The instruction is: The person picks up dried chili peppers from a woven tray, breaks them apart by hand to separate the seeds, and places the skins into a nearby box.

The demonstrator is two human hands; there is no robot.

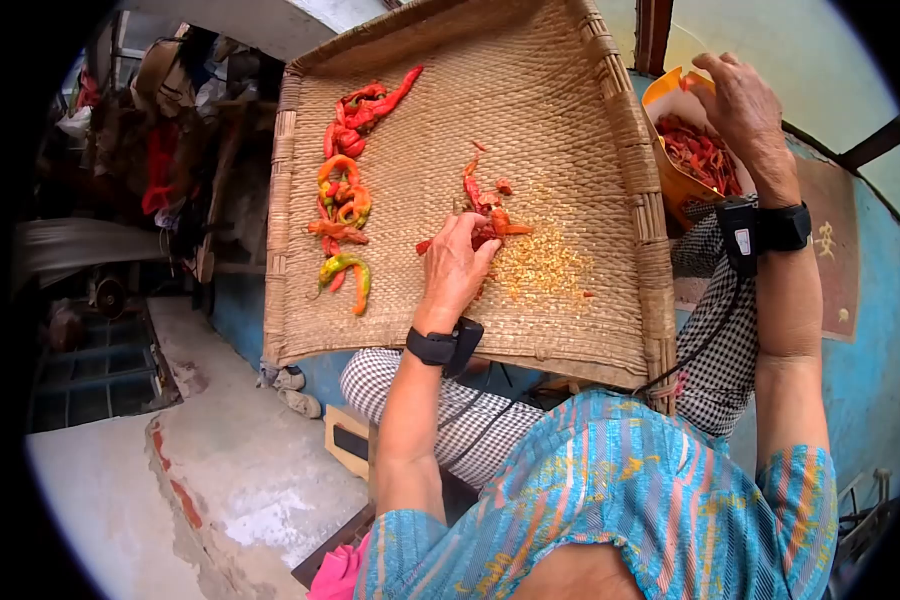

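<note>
My left hand (pixel 455 262) rests in the lower middle of the woven tray (pixel 450 130), its fingers closed on dark red chili pepper pieces (pixel 485 225). Beside those fingers, pale yellow seeds (pixel 540 262) lie scattered over the weave. Above a yellow bag (pixel 685 188) at the tray's right is my right hand (pixel 740 105), with bent fingers and the thumb apart from them. A small reddish scrap shows by its fingertips; whether it touches them I cannot tell. Torn red chili pieces (pixel 698 155) fill much of the bag.
Whole red chilies (pixel 370 108) and twisted orange-green chilies (pixel 345 200) form a column along the tray's left side. The tray's raised rim (pixel 635 170) stands between the seeds and the bag. Checked trousers (pixel 490 420) show below the tray. Cluttered shelves (pixel 170 130) stand at the left.
</note>
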